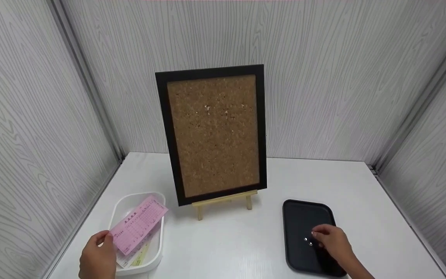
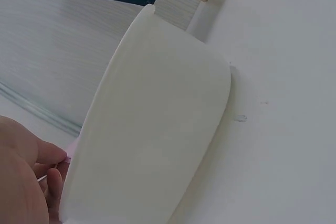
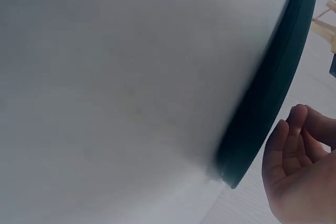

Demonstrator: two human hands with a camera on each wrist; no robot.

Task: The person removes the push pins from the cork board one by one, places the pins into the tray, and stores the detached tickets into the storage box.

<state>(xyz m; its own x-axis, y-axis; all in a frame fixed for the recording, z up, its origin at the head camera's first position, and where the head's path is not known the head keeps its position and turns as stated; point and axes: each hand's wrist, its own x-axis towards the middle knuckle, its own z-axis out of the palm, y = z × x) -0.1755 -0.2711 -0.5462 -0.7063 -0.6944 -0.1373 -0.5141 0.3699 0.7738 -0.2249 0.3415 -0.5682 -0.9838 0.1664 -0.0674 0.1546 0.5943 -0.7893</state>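
In the head view my left hand (image 1: 98, 255) pinches the lower left corner of a pink printed slip (image 1: 139, 224) between thumb and fingers. The slip slants over a white plastic bin (image 1: 160, 240), where a white slip and a yellow slip (image 1: 141, 255) lie beneath it. On the right, my right hand (image 1: 333, 242) hovers over a black tray (image 1: 295, 254), thumb and index fingertips together on a tiny pale pushpin (image 1: 312, 233), mostly hidden. A couple of small shiny pushpins (image 1: 310, 243) lie on the tray just beside these fingers.
A black-framed cork board (image 1: 215, 135) leans on a small wooden easel (image 1: 225, 198) at the back middle of the white table (image 1: 223, 248). Wood-grained panels (image 1: 316, 77) enclose the table at the back and both sides.
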